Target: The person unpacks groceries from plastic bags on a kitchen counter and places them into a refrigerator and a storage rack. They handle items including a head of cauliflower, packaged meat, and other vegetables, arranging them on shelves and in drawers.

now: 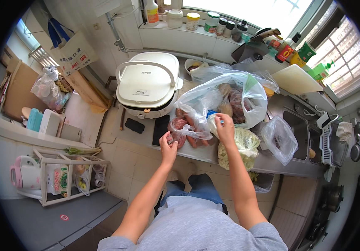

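Observation:
My left hand [169,148] is at the counter's front edge, fingers apart and curled, beside a clear plastic bag [195,133] of dark red produce [177,125] and orange, carrot-like roots [192,141]. Whether it touches the bag is unclear. My right hand [225,129] pinches a whitish packet with blue print [212,120], partly covered by my fingers. Just behind stands a large white plastic bag [255,108], its mouth showing brown, potato-like produce [225,105] and purplish-red items [238,106]. Below my right wrist, a bagged pale green leafy vegetable [241,147] overhangs the counter edge.
A white Supor cooker [148,81] stands left on the counter, near a dark cloth-like item [135,125]. To the right are an open clear bag [279,139], a steel sink [294,125] and a dish rack [325,141]. Jars [211,22] line the sill; a lined bin [264,182] sits below.

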### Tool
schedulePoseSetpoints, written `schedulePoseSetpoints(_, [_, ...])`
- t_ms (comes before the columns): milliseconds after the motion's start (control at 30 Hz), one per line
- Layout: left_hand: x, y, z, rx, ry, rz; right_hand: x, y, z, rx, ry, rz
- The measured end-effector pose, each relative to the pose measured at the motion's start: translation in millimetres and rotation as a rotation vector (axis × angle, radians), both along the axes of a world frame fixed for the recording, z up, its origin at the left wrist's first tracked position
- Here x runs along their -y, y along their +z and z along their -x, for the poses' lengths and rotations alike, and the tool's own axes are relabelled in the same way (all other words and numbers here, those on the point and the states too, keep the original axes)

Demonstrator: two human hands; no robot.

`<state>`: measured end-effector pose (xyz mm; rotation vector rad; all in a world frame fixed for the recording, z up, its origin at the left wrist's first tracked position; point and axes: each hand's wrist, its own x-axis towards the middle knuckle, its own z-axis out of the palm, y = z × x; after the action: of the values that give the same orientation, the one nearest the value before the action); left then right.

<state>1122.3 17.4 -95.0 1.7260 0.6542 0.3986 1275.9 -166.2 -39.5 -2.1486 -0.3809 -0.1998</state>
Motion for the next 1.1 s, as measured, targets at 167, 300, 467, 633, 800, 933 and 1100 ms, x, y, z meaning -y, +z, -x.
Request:
schedulePoseSetpoints(167, [35,52,-32,0.23,-0.223,-0.125,52,-44,-81,-0.085,-0.093,0.241])
schedulePoseSetpoints(300, [46,64,-57,0.24,-0.382,-0.343,19,-42,-111,-0.032,0.117,0.425])
schedulePoseSetpoints(467, [60,75,-83,0.178,-0.495,-0.173,-15,-67,-145,-0.319,-0.212,0.554])
schedulePoseSetpoints(633, [58,87,-108,0.177,-0.617,-0.425,-19,-66,-170,-0.698,-0.082,0.433])
schedulePoseSetpoints(800, [47,72,-162,0.08,-0.723,-0.899,-29,-55,-130,-0.072,0.056,0.743])
schedulePoseSetpoints(933, [37,56,-184,-0.512,-0.73,-1.183,-24,-60,-132,0.199,0.281,0.701])
schedulePoseSetpoints(1100, [5,49,-171,-0.752,-0.671,-1.31,-18,-65,-142,0.036,0.371,0.786])
